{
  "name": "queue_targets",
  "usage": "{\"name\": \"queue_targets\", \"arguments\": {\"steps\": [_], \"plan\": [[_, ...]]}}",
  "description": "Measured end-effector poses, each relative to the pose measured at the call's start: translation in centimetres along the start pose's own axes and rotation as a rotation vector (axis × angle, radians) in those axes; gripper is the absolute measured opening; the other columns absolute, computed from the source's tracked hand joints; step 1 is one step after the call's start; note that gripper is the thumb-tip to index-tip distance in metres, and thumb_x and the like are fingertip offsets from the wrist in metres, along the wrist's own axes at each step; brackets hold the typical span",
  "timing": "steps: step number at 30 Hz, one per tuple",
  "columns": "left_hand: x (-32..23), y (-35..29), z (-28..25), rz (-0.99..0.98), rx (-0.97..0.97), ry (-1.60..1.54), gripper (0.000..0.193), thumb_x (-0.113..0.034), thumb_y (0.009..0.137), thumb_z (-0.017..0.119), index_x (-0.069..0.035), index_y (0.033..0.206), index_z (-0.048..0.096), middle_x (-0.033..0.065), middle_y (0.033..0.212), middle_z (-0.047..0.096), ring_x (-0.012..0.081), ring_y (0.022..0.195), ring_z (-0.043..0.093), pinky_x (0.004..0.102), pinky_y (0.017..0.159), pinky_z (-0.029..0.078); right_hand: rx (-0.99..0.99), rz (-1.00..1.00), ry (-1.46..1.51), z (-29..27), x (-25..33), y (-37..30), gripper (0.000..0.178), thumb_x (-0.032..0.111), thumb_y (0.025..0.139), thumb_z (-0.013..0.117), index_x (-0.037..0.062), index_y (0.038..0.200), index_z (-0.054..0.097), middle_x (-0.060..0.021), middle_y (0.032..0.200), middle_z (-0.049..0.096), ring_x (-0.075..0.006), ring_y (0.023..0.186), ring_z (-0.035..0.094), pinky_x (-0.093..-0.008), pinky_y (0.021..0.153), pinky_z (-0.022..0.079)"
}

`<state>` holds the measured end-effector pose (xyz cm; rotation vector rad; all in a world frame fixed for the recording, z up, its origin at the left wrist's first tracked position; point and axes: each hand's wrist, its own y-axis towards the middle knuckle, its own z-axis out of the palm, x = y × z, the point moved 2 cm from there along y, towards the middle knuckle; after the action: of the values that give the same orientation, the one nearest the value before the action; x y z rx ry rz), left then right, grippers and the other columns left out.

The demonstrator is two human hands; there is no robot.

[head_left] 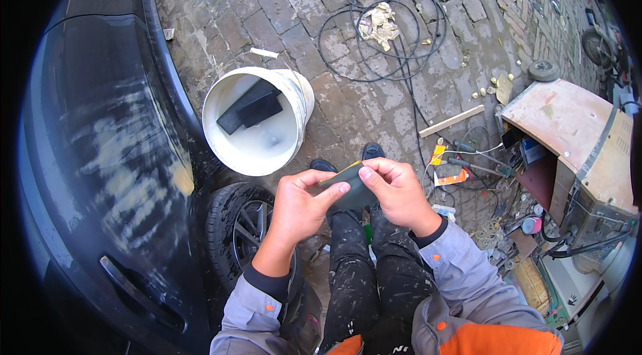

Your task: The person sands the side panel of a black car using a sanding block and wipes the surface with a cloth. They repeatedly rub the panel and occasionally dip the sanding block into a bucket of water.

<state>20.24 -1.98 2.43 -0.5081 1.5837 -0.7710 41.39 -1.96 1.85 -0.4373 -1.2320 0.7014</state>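
Observation:
Between my two hands is a small dark grey-green sheet that looks like sandpaper [352, 190], with a yellow strip along its top edge. My left hand [301, 204] pinches its left end, thumb on the near face. The right end is gripped by my right hand [396, 191], thumb pressed near the upper corner. Fingers behind the sheet are mostly hidden. To the left stands a dark car [73, 54] whose side panel has a scuffed, whitish patch [134, 168] with a tan spot. A white bucket [224, 161] beyond my hands contains dark rectangular blocks [251, 107].
A car wheel [231, 231] is close to my left forearm. Black cable [321, 34] lies coiled on the paving, with crumpled paper [380, 26] on it. At right are a wooden strip [451, 121], an orange-and-white packet [451, 178], scattered tools and a worn cabinet [568, 114].

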Motion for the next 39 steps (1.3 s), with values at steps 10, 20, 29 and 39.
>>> {"name": "queue_targets", "arguments": {"steps": [10, 20, 29, 39], "plan": [[-2.1, 0.1, -0.6, -0.137, 0.036, 0.091, 0.029, -0.024, 0.095, 0.091, 0.002, 0.105, 0.085, -0.0009, 0.075, 0.075, 0.0028, 0.068, 0.059, 0.0254, 0.060, 0.048, -0.002, 0.044, 0.014, 0.1, 0.3, 0.1, 0.027, 0.019, 0.114, 0.067, -0.0038, 0.124, 0.076, -0.0038, 0.108, 0.079, -0.0083, 0.096, 0.071, -0.0278, 0.086, 0.059], [-1.7, 0.0, -0.8, -0.133, 0.085, 0.029, 0.029, -0.025, 0.098, 0.088, 0.003, 0.106, 0.084, 0.0017, 0.080, 0.078, 0.0046, 0.072, 0.063, 0.0263, 0.064, 0.050, -0.025, 0.035, 0.020, 0.4, 0.6, 0.5, 0.024, 0.016, 0.110, 0.074, -0.0046, 0.121, 0.077, -0.0073, 0.107, 0.081, -0.0105, 0.095, 0.074, -0.0285, 0.085, 0.061], [-1.8, -0.2, -1.0, -0.142, 0.086, 0.020, 0.026, -0.021, 0.098, 0.089, 0.002, 0.106, 0.084, 0.0011, 0.081, 0.078, 0.0046, 0.073, 0.064, 0.0249, 0.064, 0.050, -0.027, 0.041, 0.055, 0.5, 0.1, 0.6, 0.025, 0.017, 0.110, 0.074, -0.0046, 0.121, 0.077, -0.0075, 0.107, 0.081, -0.0106, 0.095, 0.074, -0.0285, 0.085, 0.061], [-0.8, -0.3, -1.1, -0.140, 0.039, -0.001, 0.025, -0.018, 0.095, 0.091, 0.003, 0.106, 0.083, 0.0045, 0.091, 0.080, 0.0054, 0.079, 0.067, 0.0257, 0.069, 0.054, -0.030, 0.136, 0.051, 0.6, -0.1, 0.8, 0.025, 0.017, 0.110, 0.072, -0.0043, 0.121, 0.078, -0.0048, 0.105, 0.081, -0.0114, 0.095, 0.075, -0.0289, 0.084, 0.061]]}}
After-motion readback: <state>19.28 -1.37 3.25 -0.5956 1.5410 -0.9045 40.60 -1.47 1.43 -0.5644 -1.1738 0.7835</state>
